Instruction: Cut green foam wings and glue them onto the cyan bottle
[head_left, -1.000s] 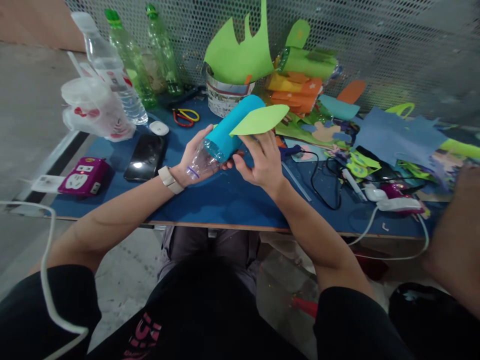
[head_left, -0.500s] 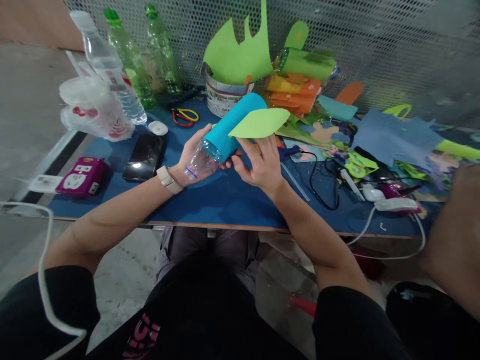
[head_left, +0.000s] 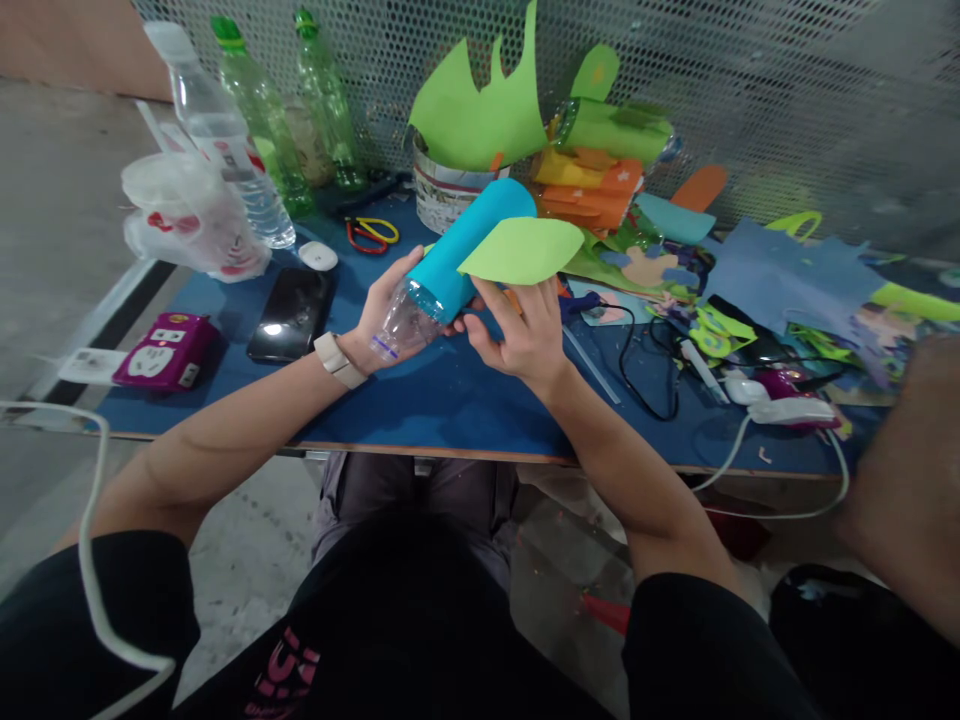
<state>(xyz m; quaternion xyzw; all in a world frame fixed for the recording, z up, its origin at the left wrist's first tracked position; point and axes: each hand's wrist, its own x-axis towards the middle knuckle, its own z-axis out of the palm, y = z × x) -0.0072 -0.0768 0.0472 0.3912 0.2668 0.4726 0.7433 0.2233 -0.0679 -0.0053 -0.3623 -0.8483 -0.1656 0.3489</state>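
Note:
A clear plastic bottle (head_left: 403, 322) wrapped in blue paper (head_left: 476, 235) lies tilted above the table, its neck toward me. My left hand (head_left: 386, 310) is closed around its lower side, palm up, with the fingers partly hidden underneath. From the wrap's right side sticks out a pointed light-green paper leaf (head_left: 525, 250). Beneath that leaf is my right hand (head_left: 517, 325), its fingers bent and spread against the underside and the fingertips covered. The right thumb stands apart from them, close to the left fingertips. Behind the bottle stands a paper-wrapped tub (head_left: 442, 195) holding a cut green sheet (head_left: 480, 115).
At left are a black phone (head_left: 291, 312), a purple power adapter (head_left: 166, 352), scissors (head_left: 371, 235), a bagged cup (head_left: 187, 210) and several bottles (head_left: 259, 125). Paper scraps (head_left: 787, 280) and cables (head_left: 645, 370) cover the right side, where another person's arm (head_left: 911, 470) reaches in.
The green leaf has tipped slightly, showing more of its face. The wrapped bottle and both hands have hardly moved.

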